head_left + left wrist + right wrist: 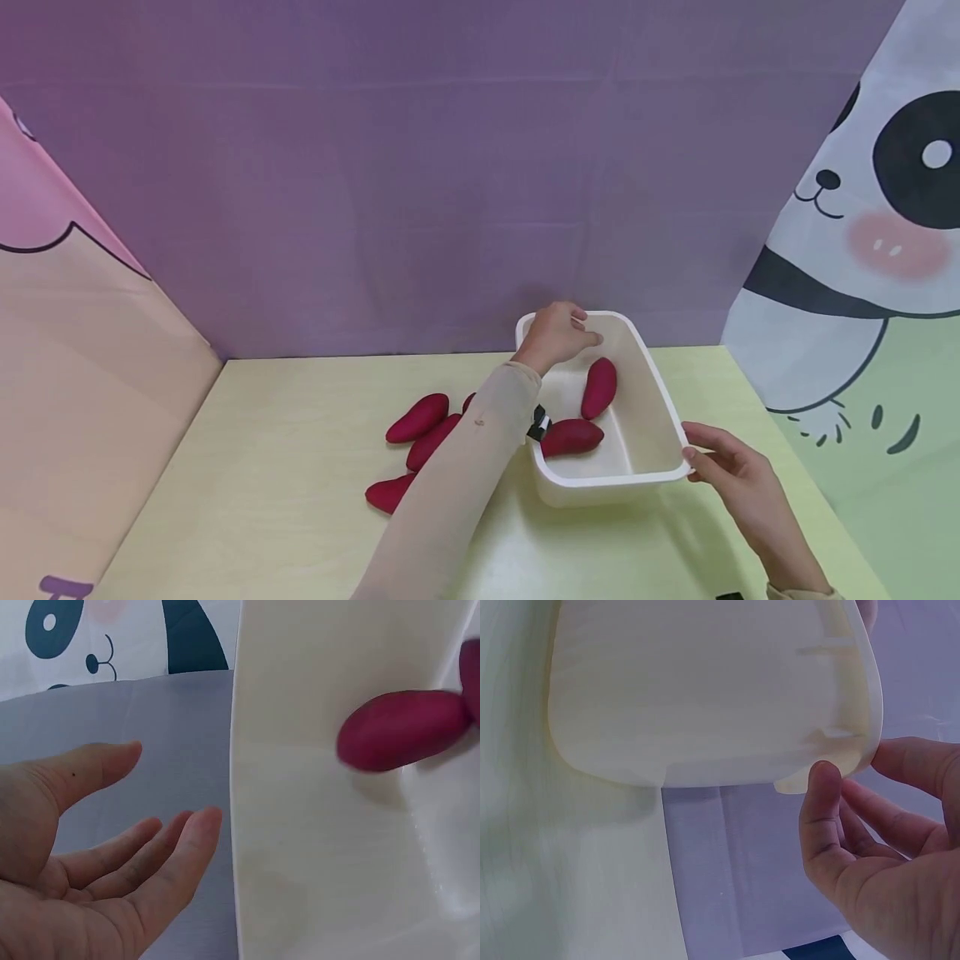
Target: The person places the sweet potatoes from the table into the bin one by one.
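Two red sweet potatoes [599,388] are held inside the white bin [615,481], one near its middle and one at 8 o'clock, seemingly touching; others are spread on the counter [300,450] at roughly 9 o'clock from the bin, partly covered by the sleeve [450,500]. The left hand [557,335] is poised at the bin's 11 o'clock corner, its grip wide, thumb well apart from the fingers, with nothing held; whether the rim is brushed there cannot be told. The 4 o'clock corner is pinched by the right hand [738,479] in a narrow grip. The step in hand is judged to be the steadying of the bin around its load. For this, the right pinch is best kept light and firm, so that no corner is tipped; the left fingers should be placed squarely on the rim or lifted well clear of it, and any pull should be made level, lest the sweet potatoes be rolled.
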Action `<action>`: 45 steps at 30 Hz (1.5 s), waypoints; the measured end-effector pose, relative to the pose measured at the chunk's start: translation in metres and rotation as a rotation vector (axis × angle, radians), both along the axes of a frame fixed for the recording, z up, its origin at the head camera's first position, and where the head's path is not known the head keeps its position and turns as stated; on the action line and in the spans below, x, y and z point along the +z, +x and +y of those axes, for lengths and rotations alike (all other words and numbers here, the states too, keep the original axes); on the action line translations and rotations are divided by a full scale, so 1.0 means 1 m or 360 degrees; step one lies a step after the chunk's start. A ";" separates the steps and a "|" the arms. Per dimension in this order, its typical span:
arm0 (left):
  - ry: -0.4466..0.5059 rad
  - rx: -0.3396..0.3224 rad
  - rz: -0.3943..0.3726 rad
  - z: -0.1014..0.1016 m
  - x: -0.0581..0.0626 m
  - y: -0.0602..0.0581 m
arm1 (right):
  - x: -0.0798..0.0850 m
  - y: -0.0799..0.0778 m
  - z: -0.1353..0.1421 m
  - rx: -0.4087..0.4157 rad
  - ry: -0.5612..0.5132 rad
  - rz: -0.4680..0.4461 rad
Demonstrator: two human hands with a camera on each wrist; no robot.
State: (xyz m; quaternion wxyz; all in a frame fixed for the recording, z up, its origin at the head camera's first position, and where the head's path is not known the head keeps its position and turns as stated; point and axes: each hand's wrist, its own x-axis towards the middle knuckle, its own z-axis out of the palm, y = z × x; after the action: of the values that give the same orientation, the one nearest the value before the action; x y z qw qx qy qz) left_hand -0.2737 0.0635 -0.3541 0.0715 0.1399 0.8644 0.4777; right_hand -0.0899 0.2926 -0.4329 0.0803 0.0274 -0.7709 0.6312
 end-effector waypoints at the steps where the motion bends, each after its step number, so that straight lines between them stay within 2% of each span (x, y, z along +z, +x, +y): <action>1: -0.0007 -0.0001 0.0005 -0.001 0.002 0.001 | 0.000 0.000 0.000 0.0000 -0.0002 -0.0001; 7: -0.0029 -0.0076 0.0112 -0.016 0.016 0.010 | -0.001 -0.002 0.001 0.0004 -0.0004 0.0009; 13: 0.0103 -0.0155 0.0186 -0.051 0.027 0.022 | -0.001 -0.003 0.002 0.0004 0.0033 0.0002; 18: 0.0105 -0.0124 0.0205 -0.088 0.025 0.035 | -0.001 -0.002 0.004 -0.0013 0.0045 -0.0003; 22: 0.0146 -0.0099 0.0261 -0.119 0.018 0.050 | -0.002 -0.001 0.004 -0.0013 0.0014 -0.0002; 30: 0.0252 0.0016 0.0345 -0.175 -0.010 0.089 | -0.003 -0.002 0.004 -0.0001 0.0004 0.0014; 33: 0.0272 0.0041 0.0350 -0.194 -0.024 0.101 | -0.003 -0.002 0.004 -0.0031 0.0021 -0.0018; 39: 0.0285 0.0031 0.0340 -0.232 -0.060 0.110 | -0.004 -0.002 0.003 -0.0034 0.0008 -0.0010; 45: 0.0295 0.0043 0.0219 -0.265 -0.096 0.116 | -0.004 -0.001 0.004 -0.0031 -0.0005 -0.0007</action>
State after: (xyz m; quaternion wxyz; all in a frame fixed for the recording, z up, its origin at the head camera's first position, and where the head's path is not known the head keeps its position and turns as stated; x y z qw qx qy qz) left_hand -0.1578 -0.2014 -0.4502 -0.0077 0.1667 0.8211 0.5458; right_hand -0.0913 0.2962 -0.4368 0.0848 0.0183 -0.7703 0.6317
